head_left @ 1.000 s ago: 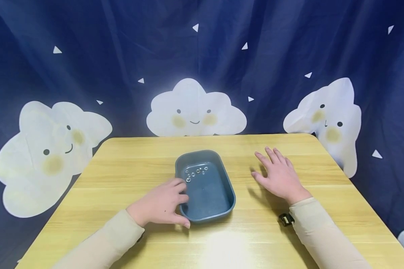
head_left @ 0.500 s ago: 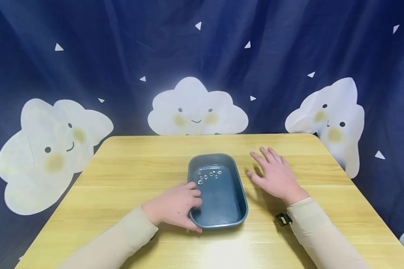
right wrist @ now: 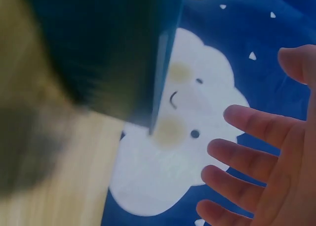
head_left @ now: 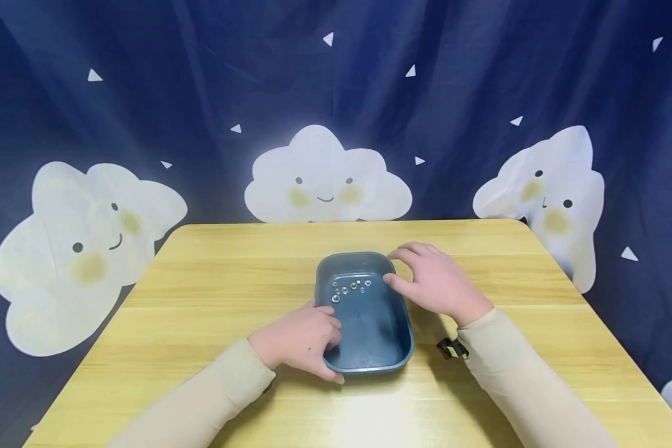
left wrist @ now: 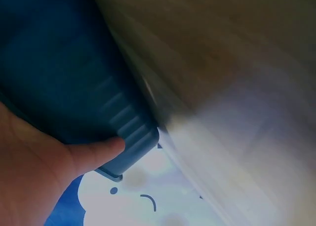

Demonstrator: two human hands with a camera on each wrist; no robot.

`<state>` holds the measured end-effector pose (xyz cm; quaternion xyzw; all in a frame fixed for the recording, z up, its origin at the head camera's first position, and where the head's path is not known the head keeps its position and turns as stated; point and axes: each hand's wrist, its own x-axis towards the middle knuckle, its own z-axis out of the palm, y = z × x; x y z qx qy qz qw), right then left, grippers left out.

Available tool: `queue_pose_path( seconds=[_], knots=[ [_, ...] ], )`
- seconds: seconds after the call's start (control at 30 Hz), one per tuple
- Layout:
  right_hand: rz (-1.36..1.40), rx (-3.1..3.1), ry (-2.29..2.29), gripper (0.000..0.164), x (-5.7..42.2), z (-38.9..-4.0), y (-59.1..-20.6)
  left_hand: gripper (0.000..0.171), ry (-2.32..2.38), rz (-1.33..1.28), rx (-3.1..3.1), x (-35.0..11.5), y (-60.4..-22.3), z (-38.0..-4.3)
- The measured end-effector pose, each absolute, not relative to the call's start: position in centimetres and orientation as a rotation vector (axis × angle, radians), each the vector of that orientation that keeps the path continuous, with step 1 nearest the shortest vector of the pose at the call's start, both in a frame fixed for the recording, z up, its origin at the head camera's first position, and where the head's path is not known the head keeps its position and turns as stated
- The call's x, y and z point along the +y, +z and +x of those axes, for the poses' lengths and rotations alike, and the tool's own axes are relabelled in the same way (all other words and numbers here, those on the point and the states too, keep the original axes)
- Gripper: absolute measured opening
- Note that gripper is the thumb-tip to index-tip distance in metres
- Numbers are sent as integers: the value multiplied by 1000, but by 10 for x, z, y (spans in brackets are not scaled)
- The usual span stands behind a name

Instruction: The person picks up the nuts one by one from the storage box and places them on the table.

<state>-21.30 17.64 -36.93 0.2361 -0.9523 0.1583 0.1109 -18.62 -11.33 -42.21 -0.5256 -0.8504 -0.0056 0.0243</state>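
A dark blue-grey plastic tray (head_left: 369, 330) stands on the wooden table in front of me. Several small silvery nuts (head_left: 354, 286) lie scattered on its floor towards the far end. My left hand (head_left: 305, 339) grips the near left wall, fingers curled over the rim and inside; its thumb (left wrist: 98, 154) presses the outer side in the left wrist view. By the far right corner is my right hand (head_left: 437, 280), thumb and fingers spread about the rim. In the right wrist view its fingers (right wrist: 244, 157) are extended and stand apart from the tray wall (right wrist: 108, 53).
The light wooden table (head_left: 229, 274) stretches out around the tray on every side. Behind it hangs a dark blue curtain (head_left: 201, 74) with smiling clouds and small white triangles.
My left hand has shifted the tray to the right, most of it in the first half second. My right hand has moved left to the tray's far right corner.
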Motion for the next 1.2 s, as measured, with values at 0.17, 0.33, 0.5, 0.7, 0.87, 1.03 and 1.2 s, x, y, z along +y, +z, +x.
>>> queue_pose_path(
  seconds=[0.17,0.33,0.5,0.7,0.87,1.03,1.2],
  knots=[
    [740,-2800,491,47,158,-217,-357,51,-27,-1627,-2649,-112,-421,-186],
    [825,-2802,490,38,134,-222,-351,49,-21,-1630,-2679,-111,-420,-185],
    [880,-2857,492,36,109,-230,-352,49,-14,-1628,-2687,-111,-420,-184],
    [932,-2950,421,35,87,-240,-364,50,-29,-1634,-2670,-111,-420,-184],
    [977,-2992,354,31,77,-244,-379,51,-44,-1625,-2693,-112,-421,-185],
    [1004,-3037,295,28,71,-244,-393,51,-37,-1618,-2707,-111,-420,-185],
    [1027,-3063,227,27,68,-245,-403,50,-34,-1621,-2718,-110,-419,-185]
  ],
)
